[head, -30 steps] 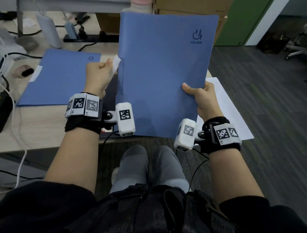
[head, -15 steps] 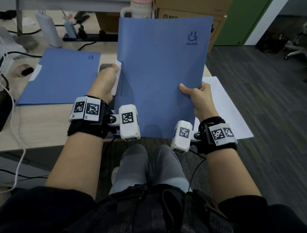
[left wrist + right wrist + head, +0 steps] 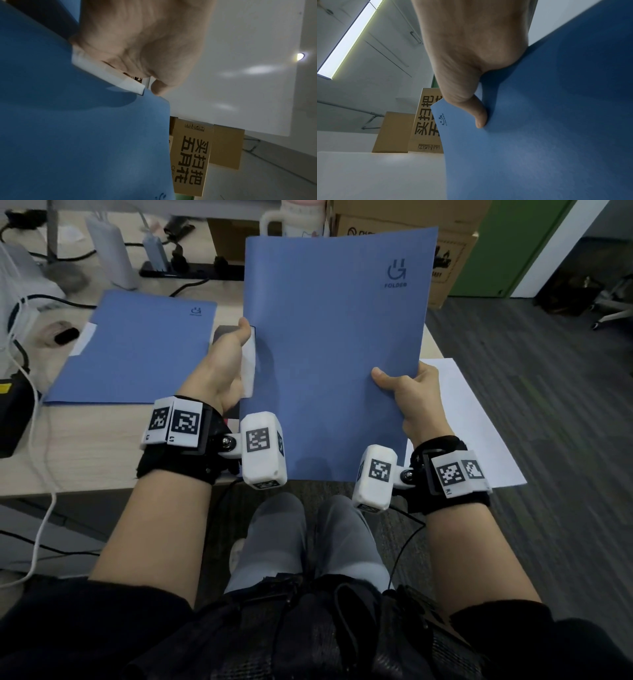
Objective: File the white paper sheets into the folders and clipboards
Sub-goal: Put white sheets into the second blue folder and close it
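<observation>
Blue card folder, held upright over the lap, was pinched at its right edge by the right hand, while the left hand gripped its left edge, where a white paper strip protruded. Filling looked nearly done — next, probably, squaring that edge and laying it beside the second blue folder on the wooden desk; one loose white sheet remained at the desk's right end.
</observation>
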A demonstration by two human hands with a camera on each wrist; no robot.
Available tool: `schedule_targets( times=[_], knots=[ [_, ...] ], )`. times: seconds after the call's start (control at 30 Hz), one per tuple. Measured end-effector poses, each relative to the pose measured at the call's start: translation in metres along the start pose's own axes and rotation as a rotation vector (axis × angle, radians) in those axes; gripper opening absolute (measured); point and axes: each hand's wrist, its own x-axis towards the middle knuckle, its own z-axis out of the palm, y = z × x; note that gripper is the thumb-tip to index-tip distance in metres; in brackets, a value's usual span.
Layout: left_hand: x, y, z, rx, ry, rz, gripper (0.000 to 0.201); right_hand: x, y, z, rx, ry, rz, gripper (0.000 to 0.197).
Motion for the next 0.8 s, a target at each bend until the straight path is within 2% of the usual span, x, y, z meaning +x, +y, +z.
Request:
schedule_targets(
  times=[0.13, 0.43, 0.5, 0.67, 0.8],
  knots=[
    [-0.008, -0.008, -0.007, -0.014, 0.029, -0.010, 0.043, 0.001, -0.003, 0.002, 0.004, 0.059, 0.009, 0.021],
    [-0.028, -0.038, -0.044, 0.174, 0.145, -0.113, 0.027, 0.009, 0.004, 0.026, 0.036, 0.127, 0.078, 0.019],
    [-0.032, -0.043, -0.051, 0.193, 0.187, -0.069, 0.021, 0.011, 0.009, 0.035, 0.033, 0.121, 0.085, 0.019],
    [-0.039, -0.047, -0.066, 0.190, 0.328, 0.087, 0.025, 0.019, 0.016, 0.065, -0.039, 0.071, 0.147, 0.018],
    [-0.040, -0.044, -0.088, 0.194, 0.471, 0.165, 0.029, 0.022, 0.020, 0.090, -0.125, -0.061, 0.211, 0.019]
  ],
)
